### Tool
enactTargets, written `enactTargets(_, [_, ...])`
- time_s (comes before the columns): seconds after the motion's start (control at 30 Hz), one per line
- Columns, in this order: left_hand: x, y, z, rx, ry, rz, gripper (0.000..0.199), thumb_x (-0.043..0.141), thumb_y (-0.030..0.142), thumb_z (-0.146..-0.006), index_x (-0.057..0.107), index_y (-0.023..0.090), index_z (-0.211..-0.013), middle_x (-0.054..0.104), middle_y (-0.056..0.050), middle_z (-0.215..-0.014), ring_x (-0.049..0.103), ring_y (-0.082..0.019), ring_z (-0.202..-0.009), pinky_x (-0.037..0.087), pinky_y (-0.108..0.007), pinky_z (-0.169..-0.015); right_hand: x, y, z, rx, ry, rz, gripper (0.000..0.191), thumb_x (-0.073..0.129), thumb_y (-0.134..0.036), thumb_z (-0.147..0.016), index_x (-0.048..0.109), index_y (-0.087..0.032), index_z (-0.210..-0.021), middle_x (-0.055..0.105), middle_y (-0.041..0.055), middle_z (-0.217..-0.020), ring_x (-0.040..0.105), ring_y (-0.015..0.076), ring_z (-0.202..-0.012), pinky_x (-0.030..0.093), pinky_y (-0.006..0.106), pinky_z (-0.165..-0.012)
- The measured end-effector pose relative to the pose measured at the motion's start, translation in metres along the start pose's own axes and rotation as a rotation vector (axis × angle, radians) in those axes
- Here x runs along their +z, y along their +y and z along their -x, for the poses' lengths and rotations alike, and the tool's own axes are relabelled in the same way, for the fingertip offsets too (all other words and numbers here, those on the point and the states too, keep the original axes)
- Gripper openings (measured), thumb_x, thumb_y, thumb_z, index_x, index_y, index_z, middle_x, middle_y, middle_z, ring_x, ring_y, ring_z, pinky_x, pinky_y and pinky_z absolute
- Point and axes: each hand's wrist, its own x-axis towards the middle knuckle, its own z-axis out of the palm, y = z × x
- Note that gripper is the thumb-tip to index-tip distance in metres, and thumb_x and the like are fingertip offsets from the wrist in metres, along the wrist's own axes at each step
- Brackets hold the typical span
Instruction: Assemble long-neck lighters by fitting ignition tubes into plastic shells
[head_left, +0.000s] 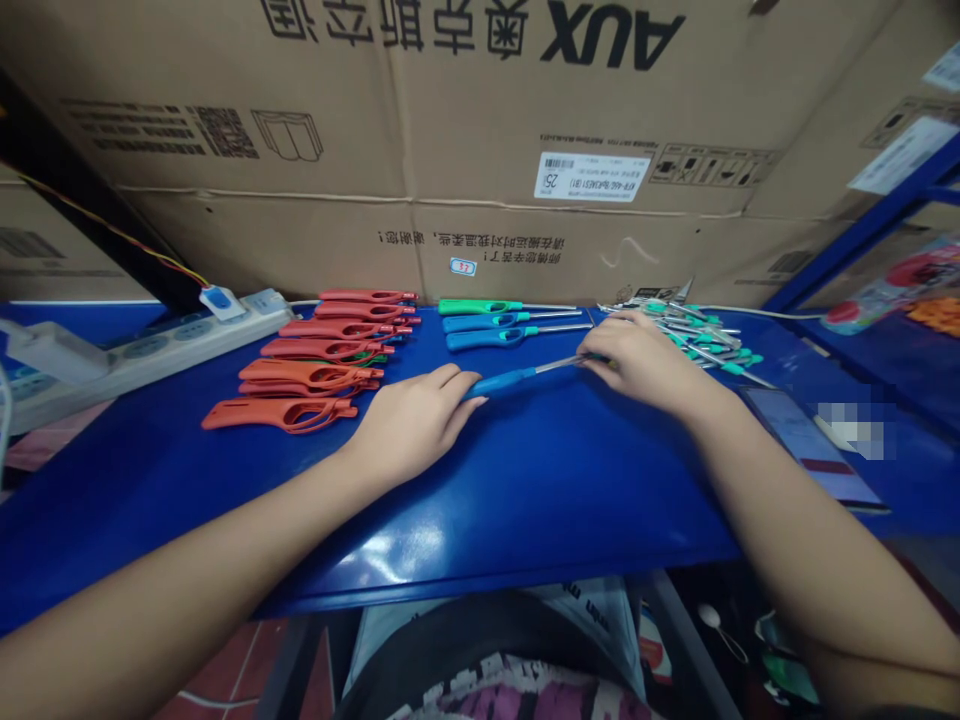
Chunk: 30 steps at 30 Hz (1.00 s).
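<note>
One bench [525,470] edge runs nearest. Past it, blue lighter [506,382] in mid-handling: left hand [409,425] fingers grasp handle, right hand [645,360] fingers pinch rod tip. Any shift needs both together. Red handles [277,412] bound left; phone [814,445], rods [697,330] bound right; box [450,120] behind.

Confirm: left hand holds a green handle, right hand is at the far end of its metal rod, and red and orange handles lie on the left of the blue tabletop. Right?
Wrong colour: the head view shows the handle in the left hand is blue. The right hand, metal rod, red and orange handles and blue tabletop are as you say.
</note>
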Motion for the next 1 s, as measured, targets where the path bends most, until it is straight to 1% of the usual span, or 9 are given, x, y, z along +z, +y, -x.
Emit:
enactTargets(0.07, [0.0, 0.0, 0.0, 0.001, 0.001, 0.005, 0.036, 0.041, 0.039, -0.106, 0.062, 0.021, -0.127, 0.07, -0.005, -0.119, 0.072, -0.025, -0.095, 0.056, -0.032, -0.066, 0.0, 0.0, 0.001, -0.002, 0.007, -0.017, 0.013, 0.059, -0.027, -0.094, 0.069, -0.02, -0.097, 0.075, 0.0079, -0.101, 0.066, 0.0271, -0.101, 0.034, 0.05, -0.107])
enactTargets(0.17, [0.0, 0.0, 0.001, -0.005, -0.004, 0.007, 0.036, 0.041, 0.04, -0.106, 0.062, 0.021, -0.128, 0.07, -0.006, -0.12, 0.072, -0.024, -0.095, 0.055, -0.03, -0.066, 0.001, 0.004, 0.004, 0.045, 0.017, 0.039, 0.028, 0.064, -0.03, -0.088, 0.066, -0.019, -0.114, 0.072, 0.0134, -0.116, 0.061, 0.0343, -0.114, 0.036, 0.055, -0.104])
enactTargets(0.23, [0.0, 0.001, 0.001, -0.013, -0.002, 0.004, 0.036, 0.041, 0.04, -0.106, 0.062, 0.021, -0.128, 0.07, -0.007, -0.12, 0.072, -0.024, -0.095, 0.054, -0.03, -0.065, 0.002, 0.009, 0.005, 0.082, 0.01, 0.075, 0.028, 0.063, -0.026, -0.087, 0.066, -0.018, -0.113, 0.072, 0.0151, -0.114, 0.06, 0.0356, -0.112, 0.037, 0.056, -0.101])
enactTargets(0.33, [0.0, 0.001, 0.002, -0.017, 0.002, 0.002, 0.035, 0.042, 0.04, -0.105, 0.062, 0.021, -0.128, 0.07, -0.007, -0.119, 0.072, -0.024, -0.095, 0.054, -0.029, -0.065, 0.003, 0.013, 0.005, 0.081, -0.022, 0.025, 0.012, 0.059, -0.021, -0.088, 0.068, -0.019, -0.094, 0.074, 0.0109, -0.098, 0.064, 0.0302, -0.099, 0.037, 0.053, -0.102])
enactTargets(0.4, [0.0, 0.002, 0.002, 0.002, -0.003, 0.008, 0.035, 0.042, 0.04, -0.105, 0.062, 0.021, -0.127, 0.07, -0.006, -0.118, 0.072, -0.024, -0.094, 0.054, -0.029, -0.066, 0.003, 0.008, 0.003, 0.02, -0.039, -0.079, 0.011, 0.059, -0.023, -0.091, 0.069, -0.019, -0.09, 0.074, 0.0077, -0.094, 0.065, 0.0261, -0.093, 0.036, 0.051, -0.104])
enactTargets(0.6, [0.002, 0.005, 0.004, 0.077, -0.034, 0.067, 0.034, 0.043, 0.04, -0.105, 0.06, 0.022, -0.129, 0.071, -0.006, -0.115, 0.071, -0.023, -0.095, 0.055, -0.03, -0.072, 0.009, -0.033, -0.007, -0.207, -0.016, -0.324, 0.022, 0.056, -0.033, -0.1, 0.072, -0.018, -0.103, 0.075, 0.008, -0.091, 0.063, 0.0216, -0.088, 0.043, 0.038, -0.09])
enactTargets(0.77, [0.003, 0.006, 0.006, 0.049, -0.037, 0.163, 0.034, 0.043, 0.039, -0.105, 0.063, 0.021, -0.124, 0.072, -0.006, -0.115, 0.072, -0.024, -0.094, 0.053, -0.032, -0.072, 0.011, -0.041, -0.007, -0.217, 0.006, -0.366, 0.022, 0.059, -0.034, -0.099, 0.071, -0.017, -0.107, 0.075, 0.0094, -0.096, 0.064, 0.022, -0.089, 0.044, 0.038, -0.089])
enactTargets(0.87, [0.001, 0.007, 0.005, 0.005, -0.01, 0.359, 0.032, 0.045, 0.038, -0.103, 0.069, 0.018, -0.113, 0.074, -0.006, -0.106, 0.07, -0.022, -0.092, 0.05, -0.03, -0.075, 0.009, -0.036, -0.006, -0.236, 0.05, -0.366, 0.021, 0.058, -0.031, -0.099, 0.071, -0.017, -0.107, 0.075, 0.0097, -0.098, 0.065, 0.0222, -0.092, 0.046, 0.039, -0.089])
enactTargets(1.0, [-0.001, 0.007, 0.0, -0.155, -0.053, 0.687, 0.038, 0.051, 0.041, -0.099, 0.071, 0.017, -0.078, 0.069, 0.0, -0.071, 0.058, -0.013, -0.061, 0.04, -0.025, -0.059, 0.008, -0.035, -0.005, -0.344, 0.14, -0.298, 0.025, 0.049, -0.026, -0.102, 0.071, -0.016, -0.107, 0.073, 0.0122, -0.093, 0.063, 0.0231, -0.089, 0.049, 0.039, -0.082])
